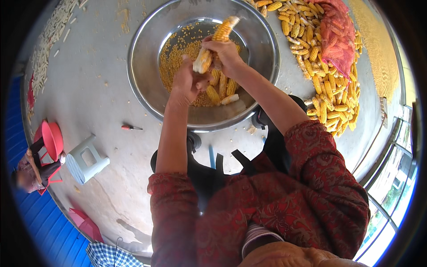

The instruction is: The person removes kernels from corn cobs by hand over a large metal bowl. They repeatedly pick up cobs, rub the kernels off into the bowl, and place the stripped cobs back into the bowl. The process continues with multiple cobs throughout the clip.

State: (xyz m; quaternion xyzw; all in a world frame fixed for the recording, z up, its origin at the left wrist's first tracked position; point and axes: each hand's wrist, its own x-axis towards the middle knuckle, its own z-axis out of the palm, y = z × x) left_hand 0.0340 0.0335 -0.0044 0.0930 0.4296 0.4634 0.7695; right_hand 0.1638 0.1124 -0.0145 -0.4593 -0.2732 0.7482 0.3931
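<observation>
My right hand point(224, 53) is closed around yellow corn on the cob point(225, 30) above a wide stainless steel basin point(143, 76). One end sticks up past the fist; a pale-ended cob part point(202, 61) shows below it. Whether these are one cob or two is hard to tell. Close by the lower end is my left hand point(188, 81), thumb raised and fingers apart, with no clear grip on it. Loose corn kernels point(173, 63) cover much of the basin's bottom, and several cobs point(223, 86) lie there under the hands.
At right lies a heap of corn cobs point(313, 60) with a red mesh sack point(338, 36). Kernels point(377, 50) spread beyond it. A red-handled screwdriver-like tool point(131, 127), a pale plastic stool point(87, 160) and stripped cobs point(43, 60) are at left, where another person point(31, 167) sits.
</observation>
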